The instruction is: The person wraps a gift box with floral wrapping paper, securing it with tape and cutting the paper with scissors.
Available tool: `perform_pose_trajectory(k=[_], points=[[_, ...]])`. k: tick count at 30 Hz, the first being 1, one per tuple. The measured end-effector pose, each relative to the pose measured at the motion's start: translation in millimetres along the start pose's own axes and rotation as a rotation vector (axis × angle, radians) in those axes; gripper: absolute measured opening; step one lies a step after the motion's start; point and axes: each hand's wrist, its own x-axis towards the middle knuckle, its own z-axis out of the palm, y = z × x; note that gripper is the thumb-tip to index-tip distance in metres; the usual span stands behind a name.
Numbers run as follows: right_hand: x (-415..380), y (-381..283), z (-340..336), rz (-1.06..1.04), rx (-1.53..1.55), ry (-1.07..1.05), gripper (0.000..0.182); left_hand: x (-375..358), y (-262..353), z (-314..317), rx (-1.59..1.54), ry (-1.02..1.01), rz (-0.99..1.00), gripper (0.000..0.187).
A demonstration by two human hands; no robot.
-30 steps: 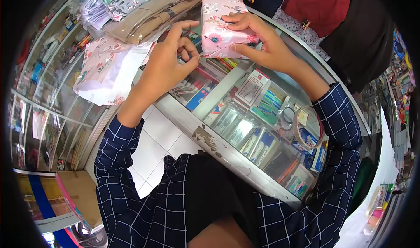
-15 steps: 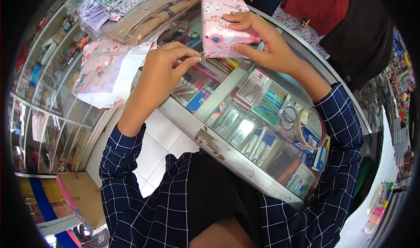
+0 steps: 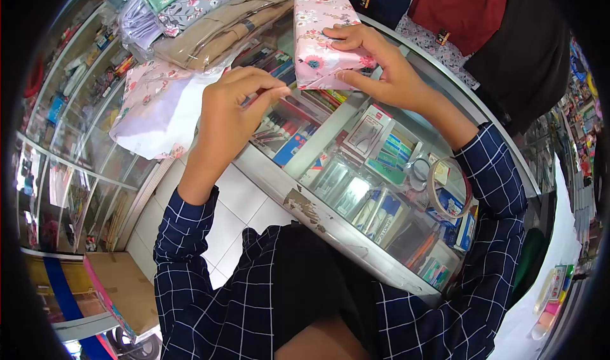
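Observation:
A box wrapped in pink floral paper [image 3: 318,49] rests on the glass counter [image 3: 305,215] at the top middle. My right hand [image 3: 387,65] lies on its right side, thumb and fingers spread over the paper. Left of the box is my left hand [image 3: 238,106], its thumb and index finger brought close together near the box's lower left corner. Anything between those fingertips is too small to make out. Behind my left hand lies a loose piece of the same floral paper [image 3: 146,96], its white underside partly turned up.
A roll of clear tape [image 3: 449,187] lies on the counter at the right. Packaged fabrics [image 3: 222,33] are piled at the upper left, and dark and red garments [image 3: 457,11] at the upper right. A cardboard box [image 3: 124,290] stands at the lower left.
The view has shifted slightly. My left hand has moved a little down, and its fingertips remain near the box corner. My right hand keeps its place on the box.

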Motion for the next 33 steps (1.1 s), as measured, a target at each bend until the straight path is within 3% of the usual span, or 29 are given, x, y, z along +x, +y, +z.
perform_pose_trajectory(k=[2, 5, 11, 15, 20, 23, 29, 30, 33], points=[[0, 0, 0, -0.001, -0.008, 0.003, 0.032, 1, -5, 3, 0.07, 0.075, 0.077, 0.007], [0, 0, -1, -0.001, -0.013, -0.004, 0.033, 3, 2, 4, -0.012, 0.098, -0.066, 0.007], [-1, -12, -5, 0.022, -0.109, -0.015, 0.034, 8, 13, -29, 0.095, 0.165, 0.155, 0.007], [-4, -14, -4, 0.026, -0.122, -0.003, 0.034, 9, 22, -53, 0.118, 0.321, 0.13, 0.009], [-3, -13, -4, 0.01, -0.136, -0.006, 0.034, -23, 31, -79, 0.392, 0.159, 0.195, 0.008], [-3, -16, -6, 0.021, -0.144, -0.024, 0.034, -62, 29, -100, 0.435, 0.11, 0.139, 0.011], [0, -17, -18, 0.059, -0.062, -0.129, 0.035, -76, 37, -133, 0.481, -0.433, 0.18, 0.018], [2, -19, -22, 0.063, -0.045, -0.159, 0.035, -76, 44, -134, 0.517, -0.511, 0.031, 0.025], [5, -26, -29, 0.054, -0.025, -0.204, 0.031, -67, 42, -131, 0.426, -0.49, 0.087, 0.036]])
